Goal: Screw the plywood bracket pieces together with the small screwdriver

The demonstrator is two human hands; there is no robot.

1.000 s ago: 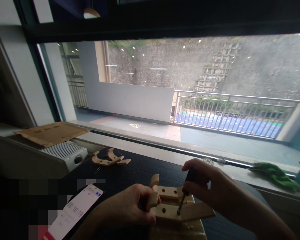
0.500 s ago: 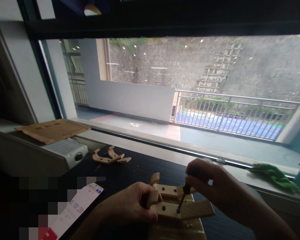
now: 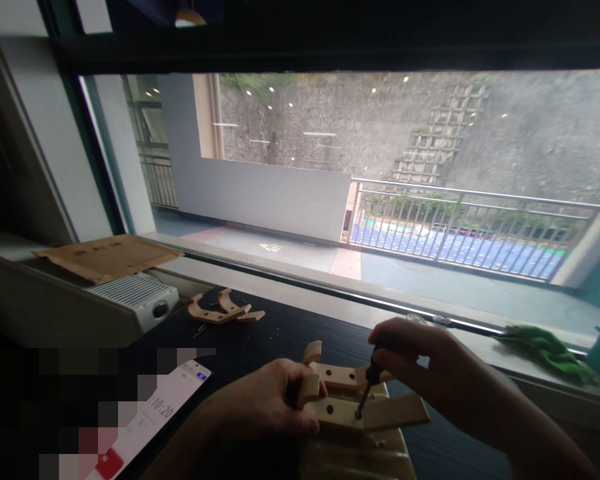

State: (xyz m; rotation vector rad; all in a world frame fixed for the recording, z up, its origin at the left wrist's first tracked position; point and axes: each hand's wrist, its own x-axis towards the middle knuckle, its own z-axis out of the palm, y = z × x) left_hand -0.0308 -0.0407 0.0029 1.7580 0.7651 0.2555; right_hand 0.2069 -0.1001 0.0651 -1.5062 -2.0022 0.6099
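My right hand [image 3: 420, 350] is closed around the dark handle of a screwdriver [image 3: 364, 399]. The tip reaches into a hole in a curved wooden piece [image 3: 343, 415]. At its left end my left hand [image 3: 273, 400] grips this piece, thumb in front and fingers behind, partly hidden. Just behind it lies a second, similar wooden piece [image 3: 340, 375] with two visible holes. Both rest on a yellowish, glossy ridged block [image 3: 357, 460], which runs out of view at the bottom.
More curved wooden pieces [image 3: 220, 313] and small metal bits lie farther back on the dark table [image 3: 275, 340]. To the left, a phone [image 3: 165, 413] shows a timer. A green cloth [image 3: 545, 353] lies on the sill at right. A brown envelope [image 3: 107, 257] tops a light-coloured unit [image 3: 153, 303].
The view has shifted very slightly. The screwdriver stays in the same hole, and both hands keep their grip with hardly any movement.
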